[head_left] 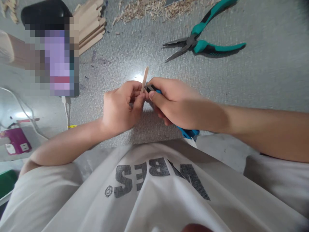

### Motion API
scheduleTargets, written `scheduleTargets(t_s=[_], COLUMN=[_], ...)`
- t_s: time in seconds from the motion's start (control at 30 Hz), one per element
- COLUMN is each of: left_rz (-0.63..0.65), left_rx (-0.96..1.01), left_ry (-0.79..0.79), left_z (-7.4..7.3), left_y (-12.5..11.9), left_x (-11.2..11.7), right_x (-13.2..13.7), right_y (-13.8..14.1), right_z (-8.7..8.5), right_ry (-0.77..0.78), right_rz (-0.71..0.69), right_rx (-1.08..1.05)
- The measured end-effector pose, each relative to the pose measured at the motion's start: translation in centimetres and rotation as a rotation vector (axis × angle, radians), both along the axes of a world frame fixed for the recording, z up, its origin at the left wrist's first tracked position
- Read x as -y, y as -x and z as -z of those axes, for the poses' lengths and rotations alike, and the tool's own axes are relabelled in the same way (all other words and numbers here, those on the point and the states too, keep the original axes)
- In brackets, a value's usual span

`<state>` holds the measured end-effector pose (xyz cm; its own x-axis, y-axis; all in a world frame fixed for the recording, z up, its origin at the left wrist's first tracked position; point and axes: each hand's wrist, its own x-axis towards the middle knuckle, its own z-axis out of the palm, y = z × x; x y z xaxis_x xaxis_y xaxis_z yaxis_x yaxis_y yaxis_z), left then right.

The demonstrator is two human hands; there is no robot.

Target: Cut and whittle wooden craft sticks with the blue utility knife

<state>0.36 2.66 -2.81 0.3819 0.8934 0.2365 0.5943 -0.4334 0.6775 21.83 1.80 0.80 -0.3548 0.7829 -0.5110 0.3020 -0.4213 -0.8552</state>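
From your head camera, your left hand (120,108) sits just left of the frame's centre, its fingers curled tight around the lower end of a thin wooden stick (145,78), which stands nearly upright and pokes out above your fingertips. Your right hand (176,104) comes in from the right and meets the left at the middle of the frame; it is closed firmly around a blue utility knife (187,132), whose dark tip lies against the stick where your thumbs meet, while the blue butt of the handle shows below your palm. Both hands hover above a grey textured table (253,77). In the upper right of the frame, a pair of teal-handled long-nose pliers (193,42) lies on that surface with its jaws parted, well apart from your hands. Along the top edge, a scatter of wood shavings (149,9) lies spread out. In the upper left, a bundle of flat wooden sticks (90,27) lies beside a blurred-out patch.
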Motion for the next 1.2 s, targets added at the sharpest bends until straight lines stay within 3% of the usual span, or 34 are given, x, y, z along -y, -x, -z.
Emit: scheduleTargets(t_s=[0.2, 0.37, 0.57, 0.8, 1.07, 1.2], left_rz=[0.010, 0.019, 0.020, -0.009, 0.045, 0.080], left_rx=[-0.037, -0.030, -0.053, -0.040, 0.448, 0.594], left_ry=[-0.097, -0.151, -0.099, -0.044, 0.176, 0.254], left_z=[0.1, 0.2, -0.1, 0.0, 0.2, -0.3], left_y=[0.2, 0.2, 0.1, 0.3, -0.2, -0.6], left_x=[0.3, 0.3, 0.2, 0.3, 0.0, 0.1], right_x=[-0.3, -0.2, -0.6, -1.0, -1.4, -1.6], right_y=[0.1, 0.1, -0.2, -0.5, -1.6, -1.8], right_z=[-0.6, -0.8, -0.5, -0.7, -1.1, -1.6], right_ry=[0.084, -0.187, 0.082, -0.052, 0.037, 0.082], right_rz=[-0.015, -0.051, -0.044, -0.091, -0.108, -0.101], right_rx=[0.001, 0.122, -0.070, 0.039, -0.156, -0.229])
